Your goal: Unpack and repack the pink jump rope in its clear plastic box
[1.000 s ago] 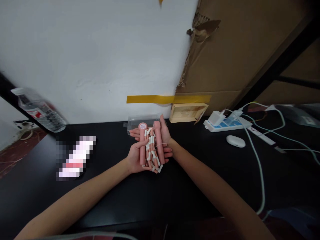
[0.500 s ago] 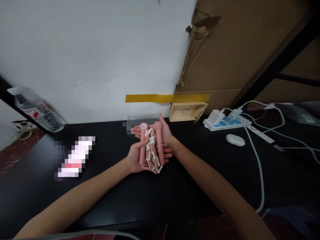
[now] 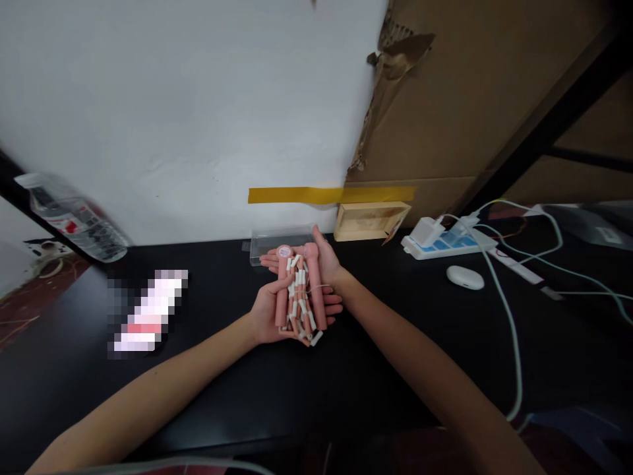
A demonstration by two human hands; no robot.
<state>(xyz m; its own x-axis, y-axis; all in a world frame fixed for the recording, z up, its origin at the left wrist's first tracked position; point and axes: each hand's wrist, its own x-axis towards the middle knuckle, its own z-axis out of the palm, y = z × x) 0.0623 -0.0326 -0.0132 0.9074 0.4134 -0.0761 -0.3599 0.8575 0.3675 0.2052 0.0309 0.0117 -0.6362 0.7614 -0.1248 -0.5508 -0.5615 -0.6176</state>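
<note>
A beaded jump rope with two pink handles and pink and white beads lies bundled across my upturned palms, above the black table. My left hand supports it from beneath, its thumb resting over the left handle and its fingertips showing past the right handle. From the other side my right hand also holds the bundle from below. Its thumb points up and away, and its straight fingers reach left behind the handle tops. A thin pale tie loops round the beads. Behind my hands sits a clear plastic box.
At the wall stands a pale shallow box. To the right are a power strip with chargers and cables and a white oval case. On the left are a plastic bottle and a blurred-out bright object.
Almost nothing differs. Both hands and the jump rope hold their place, with only a very slight downward shift.
</note>
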